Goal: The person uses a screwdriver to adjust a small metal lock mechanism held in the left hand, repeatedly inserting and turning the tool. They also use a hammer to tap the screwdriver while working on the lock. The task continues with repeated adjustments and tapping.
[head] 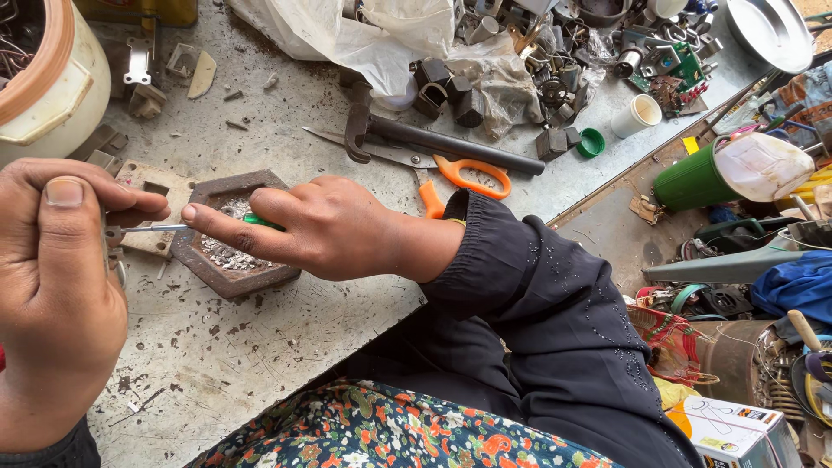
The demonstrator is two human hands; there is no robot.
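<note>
In the head view, a green-handled screwdriver (pixel 186 227) is gripped by the right hand (pixel 321 227), the fingers closed round the handle and the forefinger stretched along it toward the thin metal shaft. The shaft is held level and points to the left hand (pixel 56 269), whose fingers and thumb are pinched shut on a small metal part (pixel 113 236); the part is mostly hidden behind the thumb, so its shape cannot be told. The tip of the shaft is seen touching or just beside that part.

Below the two hands, a rusty hexagonal metal block (pixel 234 273) is set on the grey workbench (pixel 260 347), with silvery metal scraps (pixel 227 253) lying in its hollow. Just beside the block, toward the left hand, a pale perforated plate (pixel 154 186) lies flat.

Farther back, orange-handled scissors (pixel 451 178) and a dark hammer (pixel 433 139) are laid close together, the hammer's handle crossing over the blades. Behind these a white plastic bag (pixel 347 39) and a heap of small metal parts (pixel 555 61) are seen. A cream tub (pixel 52 87) stands at the bench's far left corner.
</note>
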